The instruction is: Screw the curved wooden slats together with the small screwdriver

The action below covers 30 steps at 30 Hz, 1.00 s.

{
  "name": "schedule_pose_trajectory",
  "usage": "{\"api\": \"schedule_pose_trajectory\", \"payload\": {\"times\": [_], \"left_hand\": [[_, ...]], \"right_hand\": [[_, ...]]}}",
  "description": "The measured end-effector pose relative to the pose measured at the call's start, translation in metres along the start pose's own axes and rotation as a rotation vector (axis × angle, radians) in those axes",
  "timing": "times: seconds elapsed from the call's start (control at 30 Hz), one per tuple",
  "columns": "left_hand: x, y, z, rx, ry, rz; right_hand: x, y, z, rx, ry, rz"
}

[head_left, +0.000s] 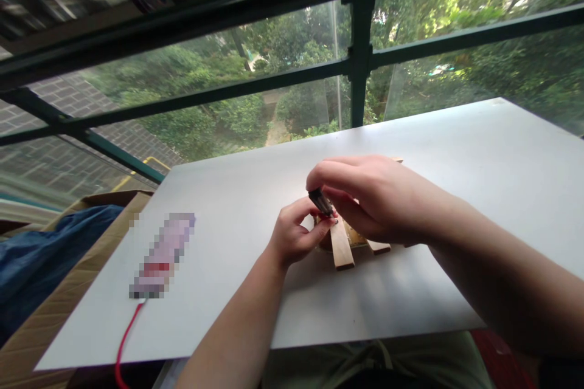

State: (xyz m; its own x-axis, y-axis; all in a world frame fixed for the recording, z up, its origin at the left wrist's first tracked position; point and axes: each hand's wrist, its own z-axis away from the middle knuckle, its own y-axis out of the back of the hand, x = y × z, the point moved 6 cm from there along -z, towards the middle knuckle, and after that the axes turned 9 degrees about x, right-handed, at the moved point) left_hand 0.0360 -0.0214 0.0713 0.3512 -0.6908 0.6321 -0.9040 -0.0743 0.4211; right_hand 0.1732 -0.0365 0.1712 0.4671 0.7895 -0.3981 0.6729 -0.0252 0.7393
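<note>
My right hand is closed around a short dark tool, which points down at a light wooden slat. A small dark spot, perhaps a screw head, shows on the slat by the tool's tip. Beside that tip, the thumb and fingers of my left hand are pinched together at the slat's left edge; what they hold is too small to make out. A second wooden slat sticks out from under my right hand. Between the slats lies a yellowish-brown piece, mostly covered by my hands.
The work lies on a white table. A blurred-out flat object with a red cable is at the left. Beyond the table's left edge stands a cardboard box with blue cloth. Green-framed windows rise behind.
</note>
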Motion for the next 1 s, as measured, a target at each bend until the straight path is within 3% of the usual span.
{"api": "schedule_pose_trajectory", "payload": {"times": [0.2,0.37,1.0], "left_hand": [[-0.001,-0.002,0.002,-0.051,0.027,0.03],[-0.004,-0.007,0.004,-0.126,0.057,0.076],[-0.011,-0.006,0.006,-0.092,0.053,-0.001]], "right_hand": [[0.0,-0.002,0.003,0.061,0.058,0.071],[0.003,-0.006,0.003,0.004,0.039,0.066],[0.002,-0.005,0.002,0.014,0.039,0.07]]}}
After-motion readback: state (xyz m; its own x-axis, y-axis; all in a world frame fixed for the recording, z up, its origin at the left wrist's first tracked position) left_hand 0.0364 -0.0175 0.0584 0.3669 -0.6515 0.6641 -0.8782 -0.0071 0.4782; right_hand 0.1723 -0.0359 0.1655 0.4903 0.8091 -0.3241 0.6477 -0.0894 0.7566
